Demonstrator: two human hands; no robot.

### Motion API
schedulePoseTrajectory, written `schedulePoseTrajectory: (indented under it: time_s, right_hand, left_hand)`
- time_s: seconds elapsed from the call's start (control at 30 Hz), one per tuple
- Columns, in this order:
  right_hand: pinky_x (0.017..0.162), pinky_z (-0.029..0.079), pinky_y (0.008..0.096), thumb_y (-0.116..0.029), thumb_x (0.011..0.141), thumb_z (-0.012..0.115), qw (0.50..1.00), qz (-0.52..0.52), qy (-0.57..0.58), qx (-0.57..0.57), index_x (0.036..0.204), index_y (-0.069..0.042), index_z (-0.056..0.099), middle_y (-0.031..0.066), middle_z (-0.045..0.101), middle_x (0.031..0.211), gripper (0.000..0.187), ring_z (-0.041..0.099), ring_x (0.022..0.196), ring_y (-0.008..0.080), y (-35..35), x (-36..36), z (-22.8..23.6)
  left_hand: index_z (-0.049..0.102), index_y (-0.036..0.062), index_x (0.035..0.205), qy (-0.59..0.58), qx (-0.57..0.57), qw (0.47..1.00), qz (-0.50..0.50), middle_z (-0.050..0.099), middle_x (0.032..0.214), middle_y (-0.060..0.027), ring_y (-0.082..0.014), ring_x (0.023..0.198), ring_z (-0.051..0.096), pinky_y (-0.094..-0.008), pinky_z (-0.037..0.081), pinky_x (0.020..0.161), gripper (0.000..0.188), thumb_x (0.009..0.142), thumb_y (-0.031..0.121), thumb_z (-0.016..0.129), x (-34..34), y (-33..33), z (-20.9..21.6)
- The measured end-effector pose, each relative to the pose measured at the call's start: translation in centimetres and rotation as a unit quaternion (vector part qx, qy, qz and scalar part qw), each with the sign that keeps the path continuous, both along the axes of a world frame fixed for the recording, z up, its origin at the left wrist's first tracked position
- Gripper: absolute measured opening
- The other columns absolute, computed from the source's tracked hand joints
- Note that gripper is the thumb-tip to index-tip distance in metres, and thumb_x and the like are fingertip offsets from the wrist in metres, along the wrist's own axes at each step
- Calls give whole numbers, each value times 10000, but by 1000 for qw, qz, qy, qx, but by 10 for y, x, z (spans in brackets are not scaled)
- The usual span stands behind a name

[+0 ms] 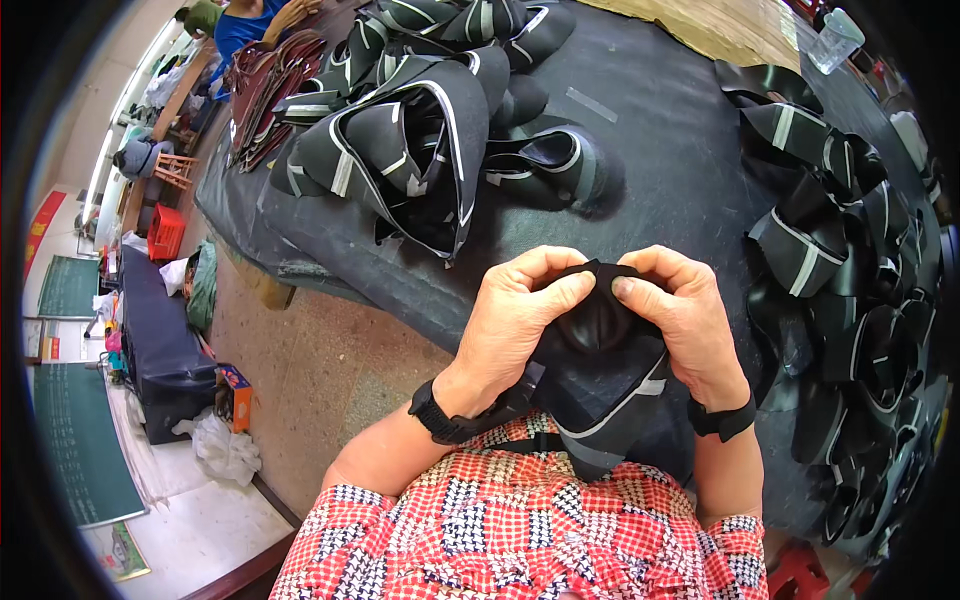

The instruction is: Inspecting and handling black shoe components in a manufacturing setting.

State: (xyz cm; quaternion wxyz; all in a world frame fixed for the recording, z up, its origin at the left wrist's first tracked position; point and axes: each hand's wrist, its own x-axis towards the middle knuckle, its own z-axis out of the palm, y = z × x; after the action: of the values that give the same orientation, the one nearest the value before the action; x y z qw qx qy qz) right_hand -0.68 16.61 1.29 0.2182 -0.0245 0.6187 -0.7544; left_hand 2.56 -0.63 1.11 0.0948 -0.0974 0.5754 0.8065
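In the head view, the person's left hand (515,315) pinched the top edge of a black piece (597,333) between thumb and fingers. The right hand (688,315) pinched the same edge just beside it, so the two thumbs were close together. The black piece hung down between both hands, in front of the red checked shirt (520,520), at the near side of the dark table (665,190). A big heap of black pieces with pale stripes (318,150) sat at the far left, next to some dark red pieces (275,95). More striped black pieces (800,245) lay along the right side.
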Motion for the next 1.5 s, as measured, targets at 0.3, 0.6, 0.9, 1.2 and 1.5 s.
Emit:
schedulePoseTrajectory:
  time_s: [0.3, 0.6, 0.9, 1.2, 1.5]
  right_hand:
    - [600, 434, 187, -39, 790, 630, 997, -60, -53, -3, 837, 21, 642, 2, 612, 734, 77, 534, 659, 42, -9, 4, -9]
    - [591, 446, 200, -20, 775, 625, 973, -123, -185, -59, 798, 13, 635, 24, 618, 727, 41, 557, 642, 73, -20, 16, -30]
    - [626, 442, 182, -15, 774, 639, 987, -102, -123, -35, 883, 36, 640, 15, 623, 769, 120, 551, 694, 49, -20, 19, -31]
    - [586, 441, 185, -20, 773, 628, 995, -57, -21, 80, 914, 31, 656, 11, 639, 756, 152, 548, 667, 44, -15, 10, -29]
    - [542, 423, 201, -42, 751, 623, 990, -3, 24, 138, 878, 39, 656, 9, 620, 683, 155, 519, 617, 36, -9, -1, -36]
  left_hand:
    - [636, -5, 914, -46, 51, 997, 17, 620, 831, 5, -47, 756, 551, -182, 448, 687, 105, 818, 36, 625, -1, 10, -9]
    - [639, 11, 871, 188, -282, 940, -25, 614, 805, -26, -75, 735, 544, -200, 429, 669, 88, 794, -29, 622, 7, -3, -36]
    - [616, 3, 881, 90, -222, 964, -112, 573, 817, 12, -56, 766, 507, -186, 406, 689, 72, 842, 62, 612, -8, -18, -24]
    - [609, -7, 869, 113, -315, 930, -155, 545, 763, 0, -59, 689, 479, -204, 390, 610, 88, 828, 69, 621, -23, -16, -17]
    - [602, -14, 854, 130, -348, 915, -154, 539, 740, -9, -66, 661, 474, -209, 388, 586, 93, 824, 72, 623, -27, -11, -23]
